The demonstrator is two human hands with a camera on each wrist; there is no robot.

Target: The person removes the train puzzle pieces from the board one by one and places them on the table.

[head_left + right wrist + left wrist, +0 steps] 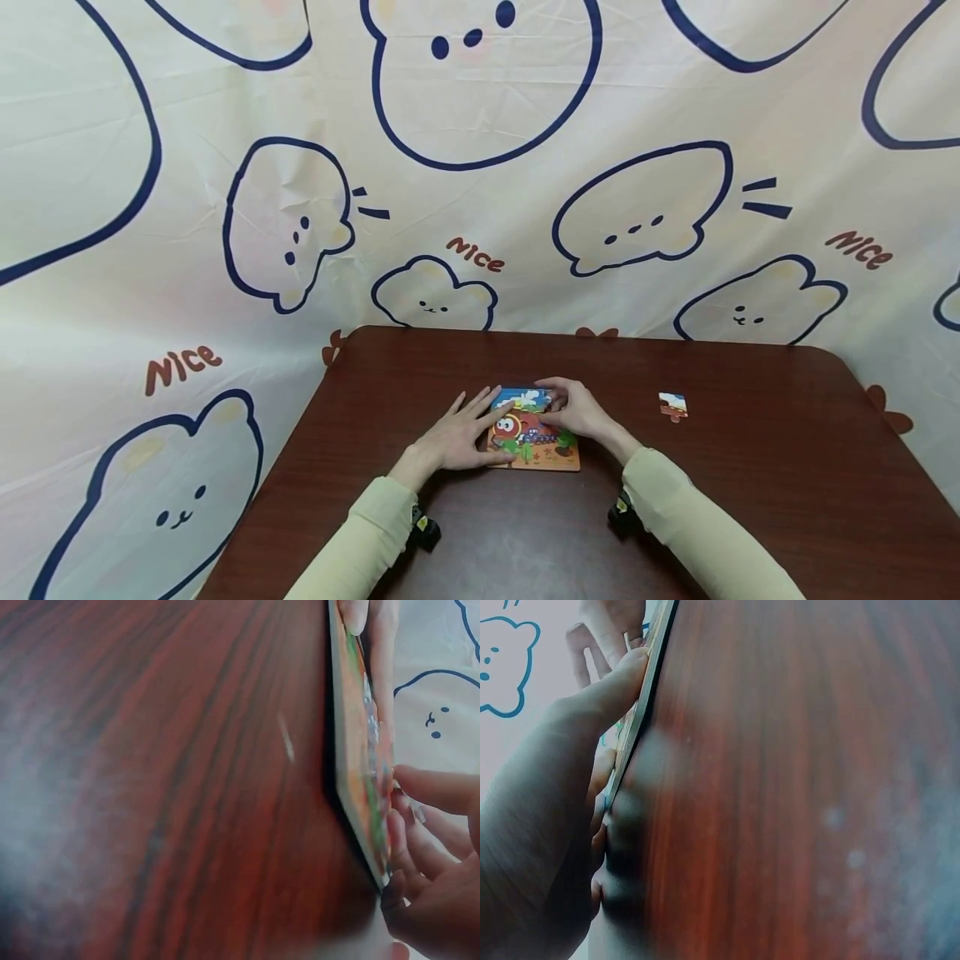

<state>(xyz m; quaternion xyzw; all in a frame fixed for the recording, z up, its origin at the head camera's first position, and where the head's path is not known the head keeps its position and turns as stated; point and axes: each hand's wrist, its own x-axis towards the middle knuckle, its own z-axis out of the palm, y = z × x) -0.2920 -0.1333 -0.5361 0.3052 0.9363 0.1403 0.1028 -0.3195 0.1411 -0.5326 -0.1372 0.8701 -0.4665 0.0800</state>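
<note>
A colourful picture jigsaw puzzle (pixel 534 433) lies flat on the table, showing blue sky, a red cartoon figure and orange ground. My left hand (pixel 452 437) rests on its left side with fingers spread, the thumb along the near edge. At the puzzle's upper right, my right hand (pixel 583 410) pinches a small puzzle piece (pixel 417 813), mostly hidden by the fingers. In the left wrist view the left thumb (pixel 622 679) presses on the board's edge. Apart from the board, a loose puzzle piece (pixel 673 405) with blue, white and brown print lies to the right.
The dark brown wooden table (pixel 750 483) has rounded far corners. Behind it hangs a pale cloth (pixel 517 208) printed with blue-outlined cartoon bears. A black wrist camera (pixel 426 530) sits under the left sleeve, another wrist camera (pixel 622 515) under the right.
</note>
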